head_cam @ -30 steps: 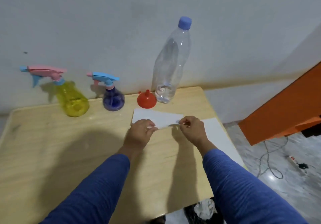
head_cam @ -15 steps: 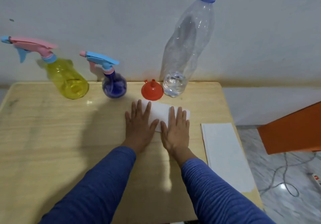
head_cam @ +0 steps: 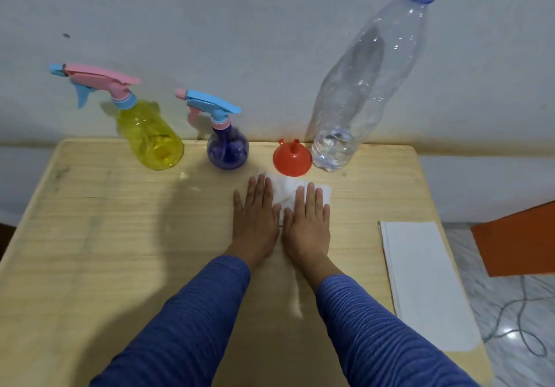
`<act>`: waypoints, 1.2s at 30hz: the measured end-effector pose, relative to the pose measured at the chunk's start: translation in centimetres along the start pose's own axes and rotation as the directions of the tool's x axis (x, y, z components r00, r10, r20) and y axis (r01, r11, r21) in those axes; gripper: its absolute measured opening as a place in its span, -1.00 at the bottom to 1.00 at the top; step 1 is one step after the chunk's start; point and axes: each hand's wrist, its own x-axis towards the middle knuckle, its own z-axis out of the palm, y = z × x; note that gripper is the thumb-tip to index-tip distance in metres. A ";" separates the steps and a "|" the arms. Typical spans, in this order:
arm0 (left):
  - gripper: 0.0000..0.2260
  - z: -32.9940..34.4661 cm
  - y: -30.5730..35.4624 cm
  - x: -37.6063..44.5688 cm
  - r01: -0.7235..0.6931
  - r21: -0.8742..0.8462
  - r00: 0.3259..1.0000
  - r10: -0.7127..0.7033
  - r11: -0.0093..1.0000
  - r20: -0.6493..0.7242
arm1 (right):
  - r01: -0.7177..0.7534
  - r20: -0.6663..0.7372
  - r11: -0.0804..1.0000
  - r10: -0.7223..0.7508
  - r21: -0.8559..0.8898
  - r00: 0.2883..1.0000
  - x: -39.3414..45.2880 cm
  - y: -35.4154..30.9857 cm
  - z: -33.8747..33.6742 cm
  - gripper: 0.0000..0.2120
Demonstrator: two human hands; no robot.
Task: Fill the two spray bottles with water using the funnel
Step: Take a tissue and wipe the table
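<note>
Along the far edge stood a yellow translucent spray bottle [head_cam: 150, 137] with a pink trigger head, a smaller purple round spray bottle [head_cam: 227, 151] with a blue head, an upturned red plastic funnel [head_cam: 292, 160], and a tall clear water bottle [head_cam: 360, 86], blue-capped, nearly empty.

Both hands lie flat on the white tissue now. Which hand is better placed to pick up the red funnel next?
Probably the right hand. The funnel stands just beyond its fingertips and slightly to their left; the left hand lies farther left, nearer the purple spray bottle. Both hands are flat and hold nothing.

Wooden table [head_cam: 90, 236] against pale wall [head_cam: 240, 26]
</note>
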 end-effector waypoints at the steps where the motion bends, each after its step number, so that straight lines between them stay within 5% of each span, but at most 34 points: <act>1: -0.48 -0.2 -0.9 -0.1 0.000 0.008 1.000 0.000 1.000 0.003 | 0.009 -0.005 1.000 -0.009 0.002 1.000 -0.1 -0.9 0.4 -0.41; 5: -0.50 -1.3 -5.3 -0.3 0.009 0.033 1.000 -0.010 0.999 0.025 | 0.053 0.004 0.999 -0.053 -0.001 0.999 -0.1 -5.3 2.1 -0.30; 10: -0.50 -3.2 -13.3 -0.9 0.013 0.076 1.000 -0.012 0.997 -0.011 | 0.075 0.054 0.997 -0.074 -0.023 0.996 -0.1 -12.9 4.1 -0.46; 21: -0.48 -6.9 -31.9 -5.7 0.184 0.072 0.983 -0.184 0.980 -0.006 | 0.232 0.134 0.973 -0.231 0.008 0.964 -2.4 -31.6 10.0 -0.47; 29: -0.48 -6.5 -34.5 -9.3 0.240 0.084 0.971 -0.239 0.967 -0.014 | 0.339 0.150 0.941 -0.338 0.019 0.929 -5.5 -33.9 11.4 -0.49; 36: -0.49 -6.0 -32.4 -10.3 0.237 0.081 0.971 -0.239 0.968 0.015 | 0.302 0.165 0.952 -0.305 0.044 0.938 -7.2 -32.1 10.9 -0.14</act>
